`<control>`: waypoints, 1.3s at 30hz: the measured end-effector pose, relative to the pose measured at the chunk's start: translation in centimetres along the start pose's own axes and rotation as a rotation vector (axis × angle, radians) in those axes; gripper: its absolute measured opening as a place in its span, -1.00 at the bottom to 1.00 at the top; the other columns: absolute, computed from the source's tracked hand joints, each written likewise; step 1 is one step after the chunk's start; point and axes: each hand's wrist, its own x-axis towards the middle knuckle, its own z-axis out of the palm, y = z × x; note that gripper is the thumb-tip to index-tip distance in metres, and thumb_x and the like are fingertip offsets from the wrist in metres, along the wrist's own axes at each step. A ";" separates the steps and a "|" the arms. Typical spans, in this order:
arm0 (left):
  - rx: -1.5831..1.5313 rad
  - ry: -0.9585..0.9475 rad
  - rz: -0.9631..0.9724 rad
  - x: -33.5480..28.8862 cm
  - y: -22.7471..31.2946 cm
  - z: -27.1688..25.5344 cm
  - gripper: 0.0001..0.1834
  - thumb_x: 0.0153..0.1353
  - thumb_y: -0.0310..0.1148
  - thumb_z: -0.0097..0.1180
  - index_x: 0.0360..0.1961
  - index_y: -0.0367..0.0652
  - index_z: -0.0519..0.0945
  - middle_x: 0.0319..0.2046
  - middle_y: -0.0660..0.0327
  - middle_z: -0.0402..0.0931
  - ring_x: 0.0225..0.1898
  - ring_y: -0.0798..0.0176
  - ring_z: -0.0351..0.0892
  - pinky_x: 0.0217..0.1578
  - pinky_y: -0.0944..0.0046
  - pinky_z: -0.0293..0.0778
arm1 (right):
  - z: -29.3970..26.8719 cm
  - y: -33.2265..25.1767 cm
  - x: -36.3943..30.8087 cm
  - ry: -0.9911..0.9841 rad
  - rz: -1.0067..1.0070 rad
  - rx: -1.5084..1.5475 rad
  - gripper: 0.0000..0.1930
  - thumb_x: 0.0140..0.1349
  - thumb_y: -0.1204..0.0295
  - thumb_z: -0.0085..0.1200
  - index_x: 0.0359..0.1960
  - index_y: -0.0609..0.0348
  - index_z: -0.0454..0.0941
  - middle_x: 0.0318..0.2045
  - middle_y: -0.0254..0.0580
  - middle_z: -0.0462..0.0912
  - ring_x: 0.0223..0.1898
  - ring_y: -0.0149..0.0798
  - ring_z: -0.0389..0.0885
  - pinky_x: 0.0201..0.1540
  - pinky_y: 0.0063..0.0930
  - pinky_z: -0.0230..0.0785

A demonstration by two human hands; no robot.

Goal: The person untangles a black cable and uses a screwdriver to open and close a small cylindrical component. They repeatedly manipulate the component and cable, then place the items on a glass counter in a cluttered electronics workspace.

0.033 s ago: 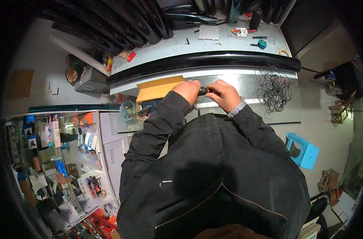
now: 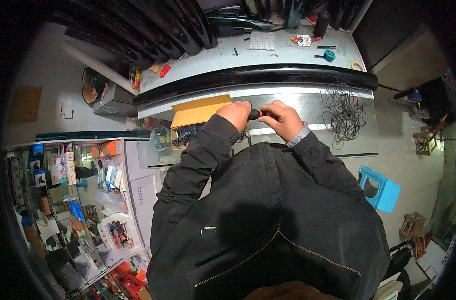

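So, from the head view, both hands are up close together over the near glass-topped desk [image 2: 315,114], working on one small dark cylinder [image 2: 255,114] with a reddish-orange bit at its right end. It sits right between the two hands, roughly sideways. The left hand [image 2: 235,115] has its fingers curled pretty much closed around the left end, back of the hand facing up, so I can't tell exactly how each finger sits. The right hand [image 2: 286,122] has the other end in a pinch, thumb and bent fingers brought together on the reddish part.

Just left of the left hand there's an open cardboard box [image 2: 200,111] with its flap up and dark, bluish bits inside, partly blocked by the left sleeve [image 2: 198,155]. Beside that is what looks like a round clear tub [image 2: 160,138]. Over to the right, well apart from the right hand, lies a messy tangle of black wire [image 2: 344,114].

Behind the hands a long glossy black roll [image 2: 258,77] runs across. Past it, on the white surface [image 2: 208,61], you get a white gridded tile [image 2: 262,41] and a teal tape measure [image 2: 329,55]. Down on the floor at right is a blue stool [image 2: 388,195].
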 end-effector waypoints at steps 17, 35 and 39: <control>-0.002 -0.004 -0.024 1.0 -1.0 1.6 -0.67 0.18 -0.42 0.38 -0.09 -0.23 0.54 -0.16 -0.19 0.66 -0.01 -0.30 0.68 -0.02 -0.19 0.58 | -3.6 -4.9 0.6 0.167 -0.559 -0.143 -0.56 -0.11 0.82 0.07 -0.12 0.27 0.62 -0.02 0.01 0.63 -0.03 0.10 0.65 0.03 -0.07 0.55; 0.000 -0.005 0.003 0.9 -1.4 0.4 -0.68 0.18 -0.39 0.37 -0.10 -0.23 0.56 -0.17 -0.17 0.67 -0.05 -0.33 0.68 -0.04 -0.21 0.59 | -3.2 -4.2 0.4 0.126 -0.535 -0.140 -0.54 -0.06 0.78 0.10 -0.05 0.27 0.65 -0.06 0.01 0.65 -0.08 0.13 0.67 0.04 -0.07 0.54; -0.011 0.010 -0.010 0.6 -1.4 0.6 -0.70 0.20 -0.39 0.37 -0.11 -0.24 0.56 -0.17 -0.17 0.66 -0.04 -0.33 0.68 -0.04 -0.19 0.59 | -3.6 -4.7 0.1 0.437 -0.492 -0.133 -0.59 -0.05 0.80 0.08 -0.11 0.25 0.67 -0.13 -0.01 0.71 -0.04 0.10 0.69 0.03 -0.14 0.57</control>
